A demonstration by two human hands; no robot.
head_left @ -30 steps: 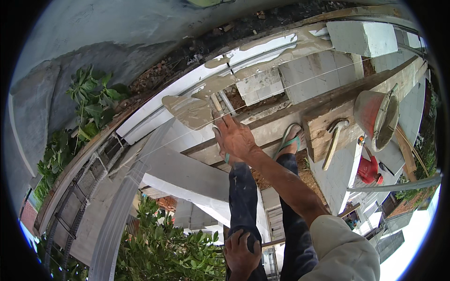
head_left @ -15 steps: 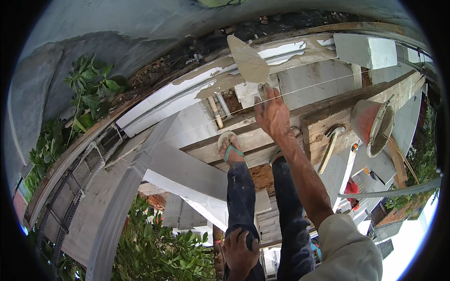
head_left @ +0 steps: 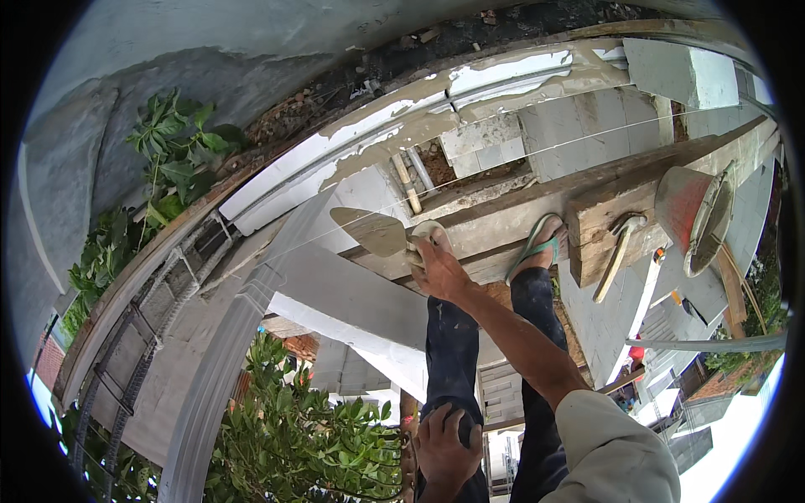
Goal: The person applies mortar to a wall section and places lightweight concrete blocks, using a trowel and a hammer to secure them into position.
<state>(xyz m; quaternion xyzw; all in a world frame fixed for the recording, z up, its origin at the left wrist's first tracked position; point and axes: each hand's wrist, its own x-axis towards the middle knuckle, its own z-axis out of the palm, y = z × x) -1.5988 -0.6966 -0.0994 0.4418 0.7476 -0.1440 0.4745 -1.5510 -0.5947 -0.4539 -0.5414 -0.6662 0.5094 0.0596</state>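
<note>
My right hand point(head_left: 439, 267) is closed around the handle of a pointing trowel. Its leaf-shaped blade point(head_left: 369, 232) points left, coated with thin grey mortar, beside my left foot and apart from the wall. Wet mortar point(head_left: 425, 126) lies in smears along the white block course point(head_left: 335, 142) beyond the blade. My left hand point(head_left: 449, 444) rests on my left knee with its fingers apart, and dark trouser cloth shows between thumb and forefinger. A taut string line point(head_left: 570, 148) crosses between my feet and the white course.
I stand on wooden planks point(head_left: 486, 210) high above the ground, with gaps between them. At right are a hammer point(head_left: 619, 256), a mortar bucket point(head_left: 683, 218) and a white level-like bar point(head_left: 646, 289). A grey metal post point(head_left: 210, 386) rises at left. Leafy branches point(head_left: 302, 419) lie below.
My right hand has drawn the trowel back from the mortared course, down and to the left toward my left foot. The view has shifted slightly. My left hand stays on the knee.
</note>
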